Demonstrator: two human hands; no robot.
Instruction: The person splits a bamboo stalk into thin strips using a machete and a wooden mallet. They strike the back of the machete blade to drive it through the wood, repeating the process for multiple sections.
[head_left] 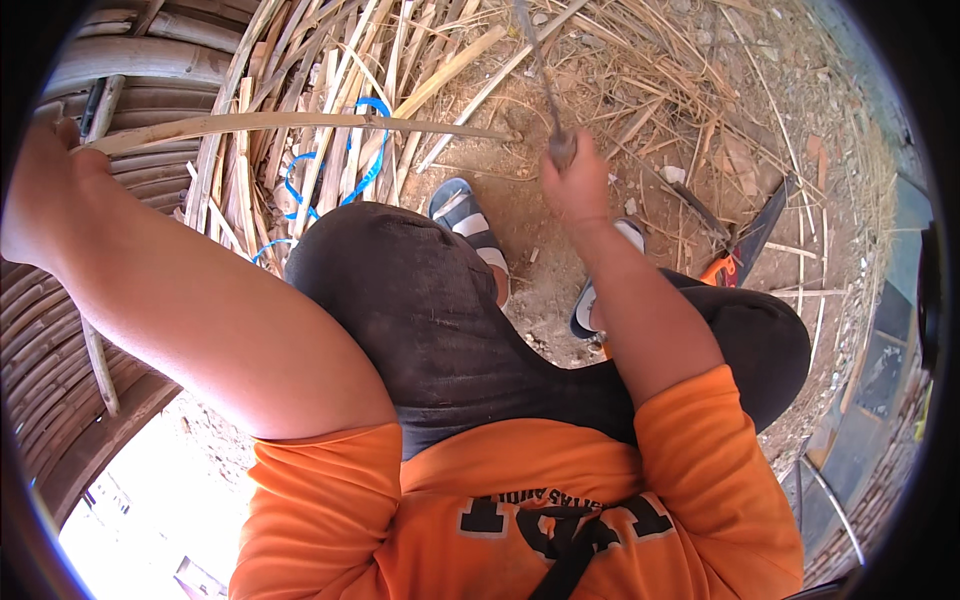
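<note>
On the left of the bare brown ground (pixel 540 275), above a heap of loose, pale split-bamboo strips (pixel 330 80), a long, flat, straw-coloured bamboo strip (pixel 250 122) is being held out crosswise by the left hand (pixel 50 195). Only part of that hand is being shown, at the dim rim of the view; its thumb and fingers appear to be closed about the strip's near end, though the exact grip cannot be told. By the right hand (pixel 580 185), a rounded brown handle (pixel 563 150) with a thin, dark blade (pixel 543 75) is being gripped in a closed fist. The blade is being pointed forward, its tip cut off by the upper edge.

As far as can be judged, the strip is being handled partway through its shaping: a slender, flat length is already formed, but no contact between blade and strip is being shown, the far end lying just left of the fist. Whether its faces are trimmed smooth cannot be told. Many similar strips are being kept in the heap, with a looped, bright-blue plastic ribbon (pixel 378 168) among them; which are finished and which are awaiting work cannot be told. Dry, straw-coloured slivers (pixel 650 60) are being left strewn ahead, so much cutting seems done. On the right, an orange-handled saw with a dark blade (pixel 752 238) is being left untouched.
</note>
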